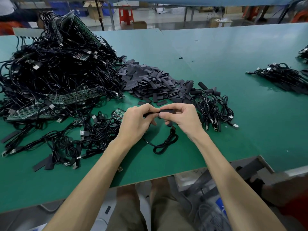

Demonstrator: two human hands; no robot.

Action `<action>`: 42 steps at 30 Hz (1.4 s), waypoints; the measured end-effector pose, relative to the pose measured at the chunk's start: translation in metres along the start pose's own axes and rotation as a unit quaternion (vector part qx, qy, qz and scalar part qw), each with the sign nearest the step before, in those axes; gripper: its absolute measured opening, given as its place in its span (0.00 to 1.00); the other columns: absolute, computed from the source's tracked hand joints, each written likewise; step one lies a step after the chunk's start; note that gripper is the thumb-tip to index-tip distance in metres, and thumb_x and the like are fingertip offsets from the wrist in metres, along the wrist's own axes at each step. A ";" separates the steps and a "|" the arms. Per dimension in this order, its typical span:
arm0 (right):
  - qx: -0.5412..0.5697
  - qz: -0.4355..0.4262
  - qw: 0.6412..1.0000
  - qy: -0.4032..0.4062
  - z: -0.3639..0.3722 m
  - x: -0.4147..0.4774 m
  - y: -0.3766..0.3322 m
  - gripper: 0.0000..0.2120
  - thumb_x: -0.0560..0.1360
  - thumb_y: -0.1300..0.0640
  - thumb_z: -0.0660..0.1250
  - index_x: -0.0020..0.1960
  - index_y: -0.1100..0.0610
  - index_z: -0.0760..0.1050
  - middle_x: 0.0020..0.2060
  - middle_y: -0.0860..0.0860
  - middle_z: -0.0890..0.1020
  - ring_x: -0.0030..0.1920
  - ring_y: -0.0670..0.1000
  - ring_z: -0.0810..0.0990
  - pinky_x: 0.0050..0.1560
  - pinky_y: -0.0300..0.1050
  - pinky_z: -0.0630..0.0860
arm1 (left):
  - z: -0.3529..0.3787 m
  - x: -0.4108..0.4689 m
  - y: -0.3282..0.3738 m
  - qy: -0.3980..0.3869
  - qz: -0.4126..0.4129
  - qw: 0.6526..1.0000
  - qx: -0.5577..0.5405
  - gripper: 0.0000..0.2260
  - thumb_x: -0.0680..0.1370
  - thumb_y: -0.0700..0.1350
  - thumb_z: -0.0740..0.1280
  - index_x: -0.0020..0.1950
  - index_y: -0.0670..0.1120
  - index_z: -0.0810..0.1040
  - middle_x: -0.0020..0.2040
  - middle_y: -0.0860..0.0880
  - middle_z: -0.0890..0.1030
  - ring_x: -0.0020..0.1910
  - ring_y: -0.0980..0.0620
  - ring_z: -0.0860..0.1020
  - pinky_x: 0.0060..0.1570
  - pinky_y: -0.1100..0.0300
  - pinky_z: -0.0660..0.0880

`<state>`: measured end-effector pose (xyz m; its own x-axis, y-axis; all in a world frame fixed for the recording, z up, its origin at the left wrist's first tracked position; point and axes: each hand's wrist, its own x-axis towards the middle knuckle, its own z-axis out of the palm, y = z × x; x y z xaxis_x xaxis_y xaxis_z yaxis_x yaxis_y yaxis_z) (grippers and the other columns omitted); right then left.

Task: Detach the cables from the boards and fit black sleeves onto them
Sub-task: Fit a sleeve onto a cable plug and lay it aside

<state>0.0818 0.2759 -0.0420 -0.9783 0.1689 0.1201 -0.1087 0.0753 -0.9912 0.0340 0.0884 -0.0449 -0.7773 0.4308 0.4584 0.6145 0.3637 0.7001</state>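
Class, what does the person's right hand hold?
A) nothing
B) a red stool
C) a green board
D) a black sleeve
D: the right hand pinches a black sleeve at the end of the cable that the left hand holds.

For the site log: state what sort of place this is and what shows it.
Probably an electronics assembly workshop. A green work table holds a heap of black cables tangled with green circuit boards and a pile of black sleeves; a red stool and cardboard boxes stand behind.
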 end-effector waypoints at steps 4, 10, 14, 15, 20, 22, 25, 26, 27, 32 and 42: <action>0.016 -0.002 1.000 -0.010 0.002 0.000 0.000 0.08 0.71 0.65 0.79 0.49 0.57 0.86 0.36 0.56 0.87 0.32 0.50 0.83 0.37 0.41 0.81 | -0.001 0.000 0.001 -0.001 -0.019 0.999 -0.051 0.04 0.79 0.41 0.73 0.52 0.49 0.84 0.39 0.57 0.85 0.36 0.55 0.85 0.43 0.50 0.80; 0.034 0.000 0.999 -0.024 0.002 -0.001 0.000 0.06 0.72 0.67 0.77 0.47 0.58 0.86 0.33 0.56 0.85 0.31 0.50 0.82 0.36 0.41 0.81 | -0.001 0.000 -0.001 0.003 -0.023 0.999 -0.038 0.04 0.79 0.44 0.72 0.51 0.53 0.83 0.37 0.55 0.84 0.36 0.52 0.84 0.42 0.49 0.80; 0.028 -0.001 0.999 -0.029 0.003 -0.001 -0.001 0.07 0.72 0.67 0.77 0.45 0.57 0.86 0.33 0.55 0.85 0.30 0.50 0.82 0.36 0.41 0.81 | 0.000 0.001 -0.001 0.007 -0.019 1.000 -0.022 0.05 0.79 0.45 0.72 0.50 0.56 0.83 0.35 0.55 0.83 0.36 0.51 0.83 0.41 0.48 0.79; 0.027 -0.001 0.999 -0.030 0.003 -0.001 -0.001 0.07 0.72 0.67 0.77 0.46 0.57 0.86 0.33 0.55 0.85 0.31 0.50 0.82 0.36 0.41 0.81 | 0.000 0.001 -0.001 0.007 -0.020 1.000 -0.023 0.05 0.79 0.44 0.72 0.50 0.55 0.84 0.35 0.55 0.83 0.36 0.51 0.83 0.41 0.48 0.79; 0.031 -0.005 0.999 -0.035 0.001 0.001 -0.001 0.08 0.72 0.67 0.77 0.46 0.56 0.86 0.33 0.55 0.85 0.31 0.50 0.82 0.36 0.41 0.81 | 0.000 0.002 -0.001 0.006 -0.024 0.999 -0.037 0.05 0.78 0.44 0.74 0.50 0.53 0.84 0.36 0.54 0.84 0.36 0.52 0.83 0.42 0.48 0.80; 0.031 -0.003 0.999 -0.033 0.001 0.001 -0.001 0.07 0.72 0.67 0.77 0.47 0.57 0.86 0.33 0.55 0.85 0.31 0.50 0.82 0.36 0.41 0.81 | 0.000 0.002 -0.002 0.006 -0.028 0.999 -0.034 0.04 0.78 0.44 0.74 0.50 0.53 0.85 0.36 0.54 0.84 0.36 0.52 0.84 0.42 0.48 0.80; 0.030 -0.002 0.999 -0.030 0.001 0.001 0.000 0.07 0.72 0.67 0.78 0.48 0.59 0.86 0.34 0.55 0.85 0.31 0.50 0.82 0.36 0.41 0.81 | 0.000 0.002 -0.002 0.006 -0.032 0.999 -0.036 0.05 0.78 0.44 0.74 0.50 0.54 0.85 0.36 0.54 0.84 0.36 0.52 0.84 0.42 0.47 0.80; 0.029 -0.001 0.999 -0.029 0.001 0.001 -0.001 0.07 0.72 0.67 0.78 0.48 0.59 0.86 0.34 0.56 0.86 0.31 0.50 0.82 0.36 0.41 0.81 | 0.000 0.002 -0.002 0.006 -0.033 0.999 -0.037 0.05 0.78 0.44 0.74 0.50 0.54 0.85 0.36 0.54 0.84 0.36 0.52 0.84 0.42 0.46 0.80; 0.029 -0.001 0.999 -0.029 0.001 0.001 -0.001 0.07 0.71 0.67 0.78 0.48 0.59 0.86 0.34 0.56 0.86 0.31 0.50 0.82 0.36 0.41 0.81 | 0.000 0.002 -0.002 0.005 -0.034 0.999 -0.038 0.05 0.78 0.44 0.74 0.50 0.54 0.85 0.36 0.54 0.84 0.35 0.52 0.84 0.41 0.46 0.80; 0.018 -0.003 1.000 -0.016 0.002 0.000 0.000 0.08 0.71 0.67 0.79 0.49 0.59 0.86 0.36 0.59 0.86 0.32 0.51 0.82 0.38 0.43 0.82 | 0.000 0.002 -0.003 0.006 -0.035 0.999 -0.034 0.05 0.78 0.43 0.74 0.50 0.53 0.85 0.36 0.53 0.85 0.34 0.52 0.84 0.40 0.46 0.80; 0.016 -0.046 0.998 0.034 0.003 -0.001 0.002 0.14 0.70 0.65 0.80 0.54 0.59 0.83 0.43 0.54 0.88 0.42 0.53 0.87 0.42 0.48 0.85 | 0.001 0.001 0.002 0.010 -0.003 1.000 0.012 0.03 0.79 0.45 0.73 0.52 0.51 0.81 0.39 0.58 0.84 0.36 0.56 0.84 0.40 0.51 0.81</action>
<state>0.0825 0.2730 -0.0440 -0.9501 0.2281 0.2129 -0.2039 0.0624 -0.9770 0.0346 0.0903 -0.0436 -0.7833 0.4124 0.4651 0.6127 0.3859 0.6898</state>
